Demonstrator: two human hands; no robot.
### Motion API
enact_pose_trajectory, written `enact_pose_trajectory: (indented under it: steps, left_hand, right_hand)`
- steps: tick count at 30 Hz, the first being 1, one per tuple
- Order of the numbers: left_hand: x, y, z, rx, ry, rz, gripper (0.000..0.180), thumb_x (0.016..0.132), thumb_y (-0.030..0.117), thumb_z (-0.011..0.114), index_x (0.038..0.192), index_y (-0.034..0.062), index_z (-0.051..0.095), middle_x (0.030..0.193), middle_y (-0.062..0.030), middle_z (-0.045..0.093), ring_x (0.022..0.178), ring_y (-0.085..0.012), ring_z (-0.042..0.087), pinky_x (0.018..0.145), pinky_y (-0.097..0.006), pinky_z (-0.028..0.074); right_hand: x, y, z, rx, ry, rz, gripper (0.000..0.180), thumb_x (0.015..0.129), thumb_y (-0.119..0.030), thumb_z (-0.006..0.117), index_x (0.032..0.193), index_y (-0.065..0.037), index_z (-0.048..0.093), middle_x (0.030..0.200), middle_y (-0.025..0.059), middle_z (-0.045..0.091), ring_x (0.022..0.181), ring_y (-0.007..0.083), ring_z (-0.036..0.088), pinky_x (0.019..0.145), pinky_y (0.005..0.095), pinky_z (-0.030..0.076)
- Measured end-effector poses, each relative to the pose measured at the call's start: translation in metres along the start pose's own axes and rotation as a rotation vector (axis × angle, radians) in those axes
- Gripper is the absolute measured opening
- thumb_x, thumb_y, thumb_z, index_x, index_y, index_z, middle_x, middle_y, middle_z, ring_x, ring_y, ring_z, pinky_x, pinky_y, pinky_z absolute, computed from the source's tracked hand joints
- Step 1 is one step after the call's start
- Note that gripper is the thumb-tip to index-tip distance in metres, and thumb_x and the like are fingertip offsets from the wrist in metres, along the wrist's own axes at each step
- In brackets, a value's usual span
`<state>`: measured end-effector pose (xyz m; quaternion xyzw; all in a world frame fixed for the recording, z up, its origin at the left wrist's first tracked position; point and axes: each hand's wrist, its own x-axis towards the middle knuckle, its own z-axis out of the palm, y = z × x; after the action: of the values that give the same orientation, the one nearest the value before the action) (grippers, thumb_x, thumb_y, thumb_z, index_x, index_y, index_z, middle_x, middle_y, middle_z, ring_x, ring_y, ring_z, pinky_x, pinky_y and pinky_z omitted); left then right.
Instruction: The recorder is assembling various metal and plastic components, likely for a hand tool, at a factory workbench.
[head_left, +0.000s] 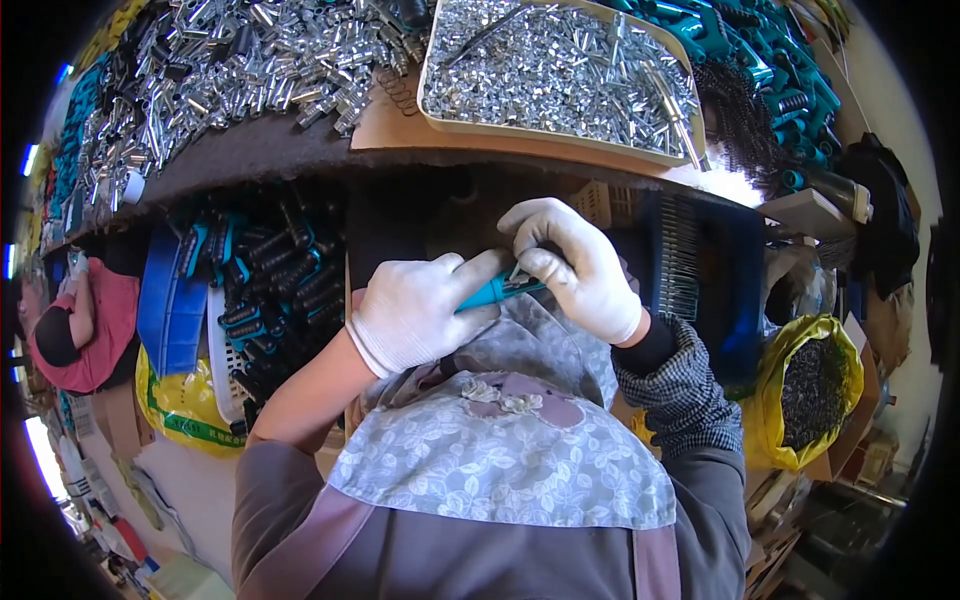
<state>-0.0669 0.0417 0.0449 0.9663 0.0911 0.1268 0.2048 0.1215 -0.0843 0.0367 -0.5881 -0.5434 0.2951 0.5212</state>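
In front of my lap, my left hand (415, 312), in a white glove, is closed around a teal piece shaped like a tool handle (488, 294). Its right end sticks out past my fingers. My right hand (585, 272), gloved too, has thumb and forefinger pressed together at that end. A thin metallic bit (516, 272) shows by the fingertips, too small to name. Whether the right fingers hold this bit or only touch the teal piece is partly hidden. A grey flowered apron (500, 450) covers my lap below both hands.
Beyond my hands runs a bench edge (250, 150) with heaped metal parts (270, 70). A cream tray (560, 140) there holds small metal pieces. Black and teal handles (285, 270) fill a left-hand basket. At right are a dark blue bin (725, 300) and yellow sack (768, 400). Someone (105, 320) sits far left.
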Motion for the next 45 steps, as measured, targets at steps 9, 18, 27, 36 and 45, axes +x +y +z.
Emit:
enact_pose_trajectory:
  steps: [9,18,27,36,45]
  left_hand:
    - [-0.001,0.001,0.003,-0.008,-0.001,0.001,0.045,0.073,0.027,0.081,0.113,0.0111,0.068,0.079,-0.0085,0.066,0.066,-0.0294,0.068,0.057,-0.039,0.054]
    - [-0.003,0.003,0.001,0.015,0.038,0.055,0.049,0.078,0.035,0.079,0.120,0.0151,0.064,0.076,-0.0070,0.061,0.060,-0.0265,0.066,0.052,-0.039,0.051]
    - [0.002,0.005,-0.020,-0.014,0.067,0.007,0.051,0.077,0.030,0.081,0.123,0.0148,0.067,0.078,-0.0096,0.067,0.066,-0.0290,0.069,0.058,-0.038,0.054]
    - [0.013,0.007,-0.031,-0.886,0.009,-0.697,0.053,0.079,0.016,0.064,0.124,-0.0102,0.058,0.069,-0.0067,0.060,0.044,-0.0084,0.045,0.041,-0.023,0.033]
    - [-0.001,-0.011,-0.019,-1.398,0.037,-0.660,0.079,0.088,0.046,0.073,0.140,-0.0067,0.045,0.065,-0.0072,0.049,0.038,-0.0113,0.038,0.034,-0.025,0.027]
  right_hand:
    - [0.002,-0.010,-0.003,-0.381,-0.034,-0.284,0.015,0.081,0.002,0.067,0.091,-0.003,0.058,0.111,0.0136,0.063,0.101,0.0331,0.060,0.089,0.0376,0.050]
    - [0.000,0.005,-0.009,0.288,0.115,0.061,0.012,0.093,-0.008,0.060,0.099,0.002,0.063,0.109,0.0080,0.065,0.092,0.0165,0.062,0.088,0.0288,0.049]
    - [-0.048,0.024,0.016,1.027,0.262,0.479,0.014,0.095,-0.011,0.063,0.103,0.000,0.057,0.091,0.0113,0.066,0.077,0.0175,0.064,0.074,0.0312,0.054]
    - [-0.028,0.000,0.040,0.783,0.350,0.205,0.022,0.091,-0.005,0.070,0.110,0.004,0.068,0.100,0.0102,0.071,0.087,0.0168,0.070,0.081,0.0290,0.057]
    - [-0.014,0.013,0.039,0.372,0.455,-0.162,0.011,0.080,-0.004,0.075,0.091,-0.002,0.072,0.092,0.0120,0.071,0.083,0.0267,0.071,0.074,0.0338,0.056]
